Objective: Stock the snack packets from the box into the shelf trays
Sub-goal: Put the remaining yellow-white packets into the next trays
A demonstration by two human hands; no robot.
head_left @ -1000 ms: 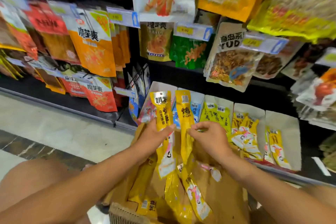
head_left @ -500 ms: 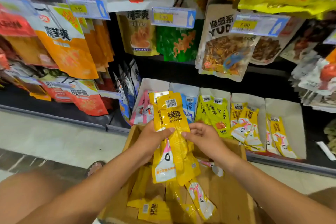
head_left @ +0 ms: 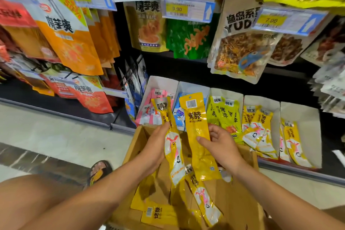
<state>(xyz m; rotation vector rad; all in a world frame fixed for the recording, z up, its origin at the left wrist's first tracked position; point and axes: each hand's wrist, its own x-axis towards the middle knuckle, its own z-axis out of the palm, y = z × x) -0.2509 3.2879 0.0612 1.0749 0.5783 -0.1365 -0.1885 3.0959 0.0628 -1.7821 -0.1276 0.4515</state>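
Snack packets, yellow and long, lie loose in the box, with two more in hand.

Shelf: dark back panel; hanging bags above; a row of white trays along the bottom.

Box: open cardboard, on the floor just in front of the shelf; several packets left inside.

Trays: the far-right tray holds a few packets of the same yellow kind and shows much bare wall; its neighbour is fuller.

Left-hand packet: upright above the box, printed face towards the camera. Right-hand packet: upright beside it, barcode side showing; neither is in a tray.

Left hand: fingers curled round its packet at mid-length. Right hand: thumb across the front, fingers behind, pinching its packet.

Judgement: the step is sorting a lifted pair before placing; next, carry them right, past the green packets, to the far-right tray; the right-hand one probably needs turning face-out first.
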